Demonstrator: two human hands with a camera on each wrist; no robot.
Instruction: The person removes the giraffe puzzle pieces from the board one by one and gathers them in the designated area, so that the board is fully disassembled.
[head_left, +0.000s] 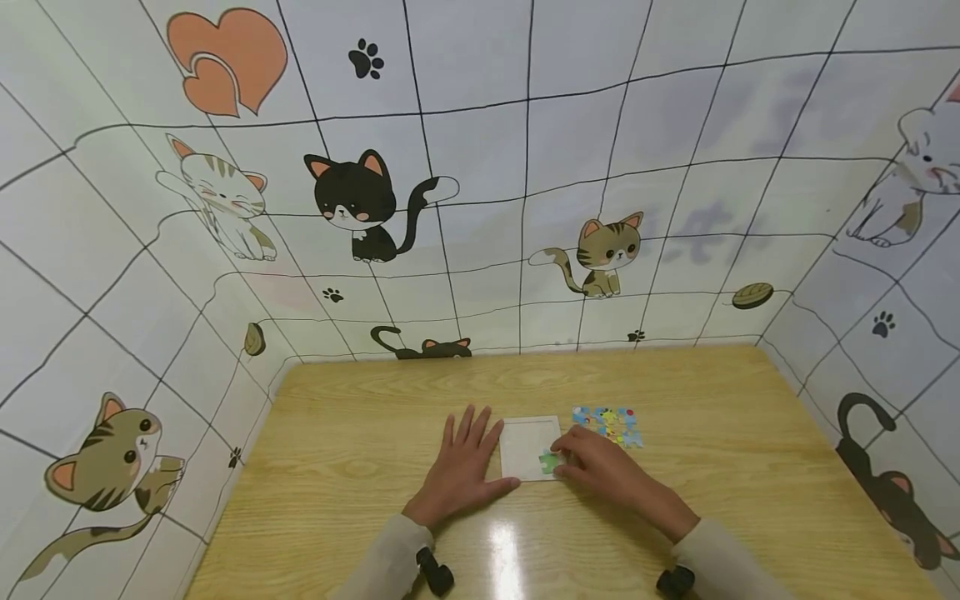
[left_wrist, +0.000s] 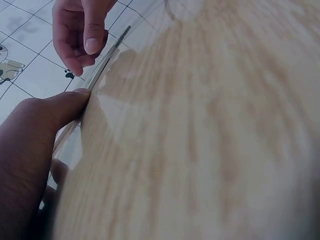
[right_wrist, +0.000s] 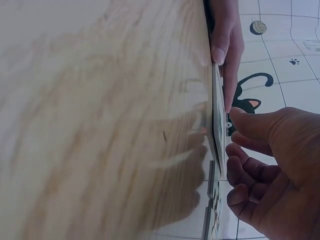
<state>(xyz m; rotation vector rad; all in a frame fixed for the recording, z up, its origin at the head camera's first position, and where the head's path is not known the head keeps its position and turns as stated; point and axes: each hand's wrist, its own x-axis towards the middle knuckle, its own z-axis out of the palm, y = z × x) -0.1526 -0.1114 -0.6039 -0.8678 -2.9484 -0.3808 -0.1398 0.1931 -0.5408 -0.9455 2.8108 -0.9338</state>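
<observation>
A shallow white puzzle tray [head_left: 519, 450] lies on the table between the hands. A green puzzle piece [head_left: 548, 463] is at its lower right corner. My left hand [head_left: 463, 467] lies spread along the tray's left side, its thumb at the near left corner. My right hand [head_left: 600, 467] is low over the tray's right edge, with thumb and index finger apart beside the green piece. Its other fingers are loosely curled. In the right wrist view, nothing shows between the fingers of this hand [right_wrist: 285, 170]. Just behind it lie colourful puzzle pieces [head_left: 606, 416], partly hidden.
The wooden table [head_left: 360, 467] meets a cat-patterned wall covering [head_left: 480, 250] at the back and on both sides. Black wrist cameras [head_left: 435, 572] sit on both cuffs. Light glares on the table near its front.
</observation>
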